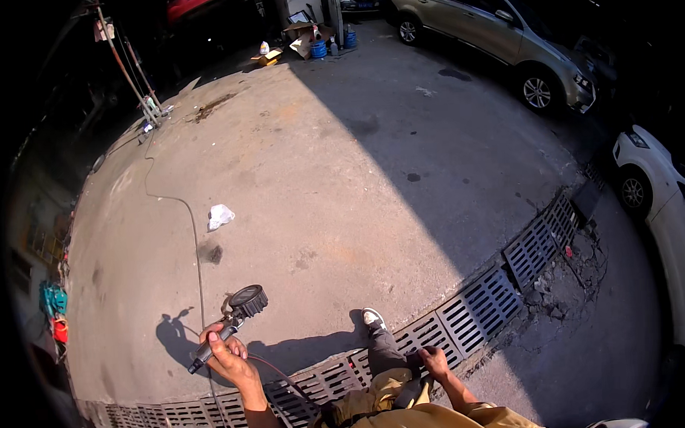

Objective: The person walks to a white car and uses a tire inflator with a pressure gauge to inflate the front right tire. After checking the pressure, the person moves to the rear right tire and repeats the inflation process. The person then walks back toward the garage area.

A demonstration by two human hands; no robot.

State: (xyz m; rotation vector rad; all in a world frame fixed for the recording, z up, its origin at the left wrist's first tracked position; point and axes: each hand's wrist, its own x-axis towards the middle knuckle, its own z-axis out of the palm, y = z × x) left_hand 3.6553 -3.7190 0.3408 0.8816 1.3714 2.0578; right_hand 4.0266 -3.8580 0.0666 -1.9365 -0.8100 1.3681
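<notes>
My left hand (228, 360) is closed round the grip of a tyre inflator (247, 300), whose round black gauge tilts up and away above the pavement. A thin reddish hose (276, 369) runs from beside that hand down toward my waist. My right hand (436, 363) is beside my right thigh with its fingers curled in. At its fingertips is a small dark thing (414, 360), too unclear to name. A dark strap (409, 393) hangs against my yellow-brown clothing just below it.
A slotted drain grating (467, 319) crosses under my feet, with broken concrete (571, 281) beside it. A long dark hose (195, 242) trails over the ground past a white plastic bag (220, 216). A beige car (494, 27) and a white car (659, 195) stand at the right.
</notes>
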